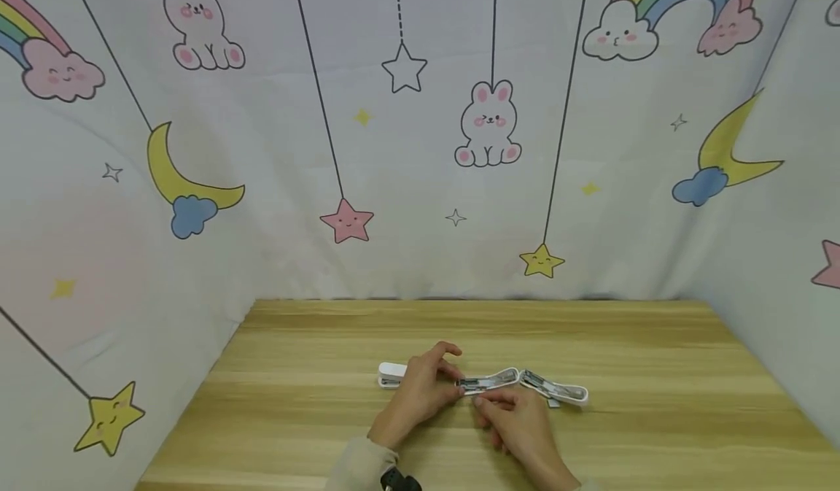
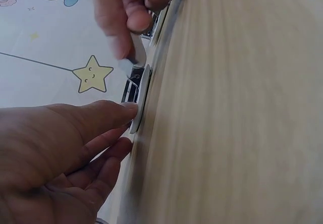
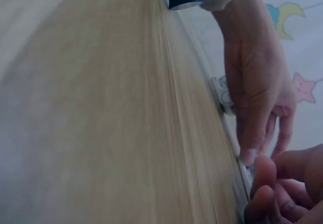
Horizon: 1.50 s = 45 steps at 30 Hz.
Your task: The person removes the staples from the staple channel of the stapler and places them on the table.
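Observation:
Three white staplers are lined up on the table. My left hand (image 1: 423,385) grips the middle stapler (image 1: 488,382) near one end, thumb on its base (image 2: 143,100) and fingers behind. This stapler is spread open, its metal inside showing. My right hand (image 1: 518,418) is at its near side, thumb and forefinger tips brought together by its edge. Whether anything small is between those tips is hidden. To the right lies another stapler (image 1: 554,387), also spread open. The closed left stapler (image 1: 391,374) is partly behind my left hand.
A small pale piece (image 1: 554,403) lies by the near edge of the right stapler. The wood-grain table (image 1: 295,418) ends at a printed cloth backdrop (image 1: 420,257), with more cloth along both sides. A dark wrist strap (image 1: 399,480) is at my left sleeve.

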Each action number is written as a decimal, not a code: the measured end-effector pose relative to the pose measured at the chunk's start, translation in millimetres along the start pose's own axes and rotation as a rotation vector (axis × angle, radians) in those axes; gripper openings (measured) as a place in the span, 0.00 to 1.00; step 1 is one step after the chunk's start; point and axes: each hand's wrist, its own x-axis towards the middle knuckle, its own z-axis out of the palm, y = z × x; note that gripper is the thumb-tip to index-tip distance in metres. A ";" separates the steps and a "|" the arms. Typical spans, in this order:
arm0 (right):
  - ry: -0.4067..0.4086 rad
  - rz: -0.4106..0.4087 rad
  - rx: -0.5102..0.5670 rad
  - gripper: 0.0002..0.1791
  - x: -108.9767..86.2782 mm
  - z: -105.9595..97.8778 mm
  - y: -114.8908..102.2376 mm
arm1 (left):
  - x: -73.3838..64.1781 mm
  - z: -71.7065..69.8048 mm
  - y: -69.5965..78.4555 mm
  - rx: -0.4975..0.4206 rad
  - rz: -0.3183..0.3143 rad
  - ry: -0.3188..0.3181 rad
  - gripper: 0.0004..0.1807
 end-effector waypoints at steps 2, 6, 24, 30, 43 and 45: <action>0.008 -0.010 -0.036 0.07 -2.4 -4.7 1.5 | -0.3 0.0 -0.1 -0.002 0.000 0.001 0.31; 0.062 0.010 -0.097 0.05 -3.6 -11.2 3.4 | 0.1 0.8 -0.6 -0.005 0.005 -0.001 0.31; 0.118 -0.002 -0.187 0.02 0.0 -13.3 6.0 | 2.1 2.3 0.7 -0.023 0.019 -0.013 0.29; 0.128 -0.009 -0.172 0.04 1.9 -12.4 7.7 | 2.5 5.0 0.3 -0.032 0.015 -0.039 0.27; 0.157 -0.246 -0.174 0.03 6.6 -7.8 18.9 | 0.1 1.7 1.8 0.010 0.041 -0.070 0.26; 0.157 -0.263 -0.164 0.04 6.8 -7.2 19.3 | -0.3 -0.4 2.0 0.024 0.053 -0.069 0.26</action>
